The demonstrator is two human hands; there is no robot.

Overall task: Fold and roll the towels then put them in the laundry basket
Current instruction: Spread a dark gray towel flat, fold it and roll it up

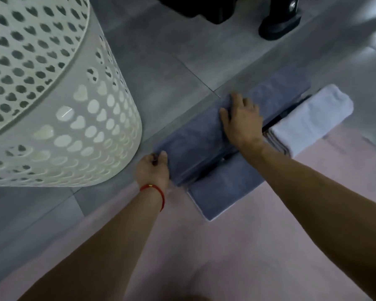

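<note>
White perforated basket (52,109) beside blue towel (195,144)

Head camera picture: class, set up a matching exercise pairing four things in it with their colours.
Things:
1. laundry basket
2. towel under the right hand
3. wristband by the left hand
4. shoe

Colours:
A. red
B. black
C. white
D. blue-grey

Pairs: 1-C, 2-D, 3-A, 4-B
</note>
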